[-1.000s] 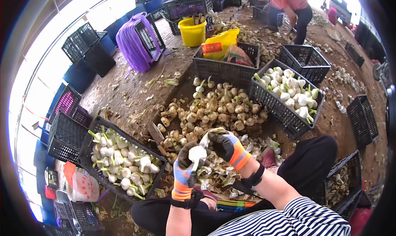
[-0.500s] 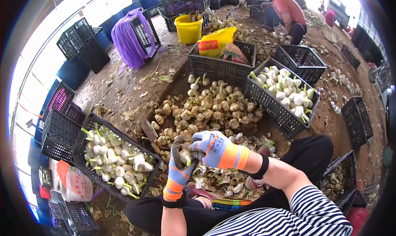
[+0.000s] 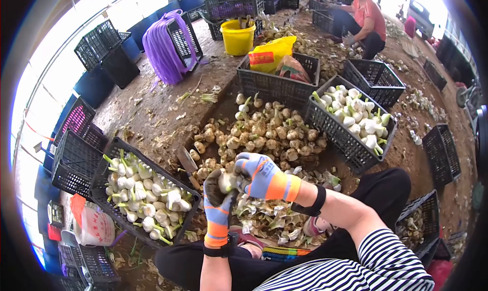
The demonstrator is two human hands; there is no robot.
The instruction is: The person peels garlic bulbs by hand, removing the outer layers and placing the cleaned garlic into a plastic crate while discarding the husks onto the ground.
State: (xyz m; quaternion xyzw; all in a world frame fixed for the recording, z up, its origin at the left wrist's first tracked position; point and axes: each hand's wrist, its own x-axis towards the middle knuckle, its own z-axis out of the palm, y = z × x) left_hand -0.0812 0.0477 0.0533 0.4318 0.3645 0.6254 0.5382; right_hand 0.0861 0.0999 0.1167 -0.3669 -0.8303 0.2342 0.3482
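My left hand (image 3: 218, 197), in a blue and orange glove with a dark palm, is closed around a white garlic bulb (image 3: 227, 182). My right hand (image 3: 263, 177), gloved alike, is closed with its fingertips against the bulb's right side; anything between them is hidden. Just beyond my hands lies a heap of brownish unpeeled garlic bulbs (image 3: 269, 133). Below my hands, loose garlic skins (image 3: 274, 217) cover the ground between my legs. A tool with a flat blade (image 3: 187, 159) and wooden handle lies left of the heap.
Black crates of white garlic stand at left (image 3: 144, 193) and right (image 3: 351, 123). Another crate (image 3: 277, 85) holds a yellow bag (image 3: 272, 54). Beyond are a yellow bucket (image 3: 238, 38), purple rope (image 3: 165, 47) and a crouching person (image 3: 367, 19). A white bucket (image 3: 96, 227) stands at lower left.
The bulb now shows a whiter surface, and my left hand has turned it upward. My right hand has shifted slightly left and down. The person behind has raised their upper body.
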